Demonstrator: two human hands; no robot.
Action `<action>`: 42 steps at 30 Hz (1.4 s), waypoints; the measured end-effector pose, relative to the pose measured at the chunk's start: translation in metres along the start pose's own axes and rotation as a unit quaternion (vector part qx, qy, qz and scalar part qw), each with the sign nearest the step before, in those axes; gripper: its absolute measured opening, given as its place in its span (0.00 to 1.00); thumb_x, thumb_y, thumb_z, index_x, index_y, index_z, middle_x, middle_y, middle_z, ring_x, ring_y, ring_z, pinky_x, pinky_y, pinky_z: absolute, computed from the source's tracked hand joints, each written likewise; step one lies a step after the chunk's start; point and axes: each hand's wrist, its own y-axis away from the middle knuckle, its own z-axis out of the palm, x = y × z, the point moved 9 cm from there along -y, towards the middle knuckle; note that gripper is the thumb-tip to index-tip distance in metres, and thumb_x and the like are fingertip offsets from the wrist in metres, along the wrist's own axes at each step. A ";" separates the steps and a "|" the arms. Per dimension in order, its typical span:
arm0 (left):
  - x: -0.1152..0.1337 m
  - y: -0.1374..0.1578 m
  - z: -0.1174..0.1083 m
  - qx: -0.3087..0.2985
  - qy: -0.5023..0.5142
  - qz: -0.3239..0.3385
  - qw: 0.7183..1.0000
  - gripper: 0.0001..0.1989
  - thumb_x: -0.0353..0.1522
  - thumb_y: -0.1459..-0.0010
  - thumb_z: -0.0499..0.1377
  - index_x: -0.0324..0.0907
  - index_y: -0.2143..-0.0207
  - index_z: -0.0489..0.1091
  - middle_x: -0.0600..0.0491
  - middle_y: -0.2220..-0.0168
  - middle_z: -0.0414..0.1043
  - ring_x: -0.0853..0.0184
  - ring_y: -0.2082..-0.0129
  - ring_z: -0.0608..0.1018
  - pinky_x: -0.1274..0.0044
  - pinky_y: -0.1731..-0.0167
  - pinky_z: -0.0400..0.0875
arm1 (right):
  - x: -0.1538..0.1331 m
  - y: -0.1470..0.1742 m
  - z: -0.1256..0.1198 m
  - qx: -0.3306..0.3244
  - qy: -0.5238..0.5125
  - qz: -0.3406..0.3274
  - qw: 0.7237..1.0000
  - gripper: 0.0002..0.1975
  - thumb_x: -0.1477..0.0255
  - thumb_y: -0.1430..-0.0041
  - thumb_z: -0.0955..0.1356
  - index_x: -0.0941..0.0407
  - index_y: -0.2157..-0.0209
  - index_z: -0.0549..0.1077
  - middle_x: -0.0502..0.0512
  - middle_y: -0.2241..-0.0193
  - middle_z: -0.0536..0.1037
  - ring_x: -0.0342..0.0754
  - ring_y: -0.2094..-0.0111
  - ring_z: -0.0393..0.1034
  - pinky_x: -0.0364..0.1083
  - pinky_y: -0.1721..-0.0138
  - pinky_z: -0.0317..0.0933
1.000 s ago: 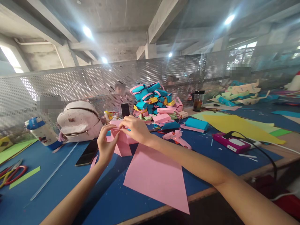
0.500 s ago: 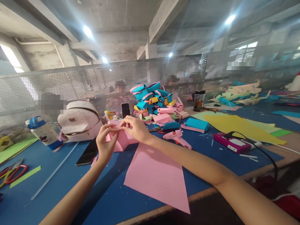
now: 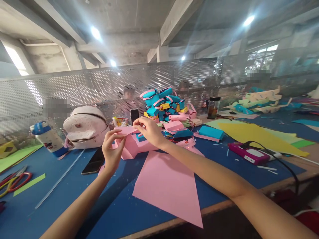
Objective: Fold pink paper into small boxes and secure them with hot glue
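My left hand point(image 3: 113, 147) pinches the left edge of a folded pink paper piece point(image 3: 127, 130) between thumb and fingers. At its other end my right hand point(image 3: 151, 134) is closed on the same paper. Below it hangs or stands a larger folded pink part point(image 3: 129, 151); whether the two are one piece I cannot tell. A bit of blue paper point(image 3: 141, 137) shows beside the right fingertips. Under my right forearm lies a flat pink paper sheet point(image 3: 166, 186). Just right of my right hand is a pink glue gun point(image 3: 189, 145), partly covered by the forearm.
Behind my hands rises a pile of blue, pink and yellow folded paper pieces point(image 3: 164, 104). A backpack point(image 3: 86, 127), a bottle point(image 3: 50, 139), a dark phone point(image 3: 92, 162) and scissors point(image 3: 18, 181) are leftward. Rightward lie yellow sheets point(image 3: 259, 136), a magenta device point(image 3: 245, 154) and a lidded jar point(image 3: 213, 109).
My hands have moved apart, the right one shifting right and slightly up. More of the pink paper now shows between them, along with a blue bit. The view has shifted slightly.
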 end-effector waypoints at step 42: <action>0.002 -0.001 0.000 -0.006 -0.024 0.008 1.000 0.00 0.31 0.45 0.64 0.45 0.69 0.75 0.50 0.58 0.74 0.62 0.54 0.76 0.68 0.52 0.69 | -0.007 0.010 0.031 -0.133 -0.124 0.026 0.983 0.17 0.57 0.39 0.69 0.57 0.72 0.71 0.47 0.76 0.72 0.41 0.75 0.65 0.41 0.70 0.57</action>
